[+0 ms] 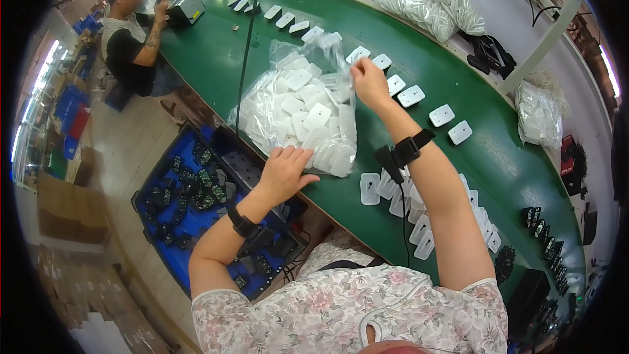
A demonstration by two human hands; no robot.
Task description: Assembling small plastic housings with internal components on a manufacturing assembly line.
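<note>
1. Clear crinkled plastic bag [288, 52] of white rounded-rectangular plastic plates [318, 115]: between both hands.
2. Left hand [285, 172]: loosely spread against the bag's near edge.
3. Right hand [369, 84]: curled beside it; whether pinching, I cannot tell.

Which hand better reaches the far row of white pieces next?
Likely the right hand: beside that row of white pieces; the left hand is farther off, by the plastic bag.

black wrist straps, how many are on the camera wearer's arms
2: the left strap is around the left wrist, and the right strap is around the right forearm near the wrist. Both show clearly.
</note>
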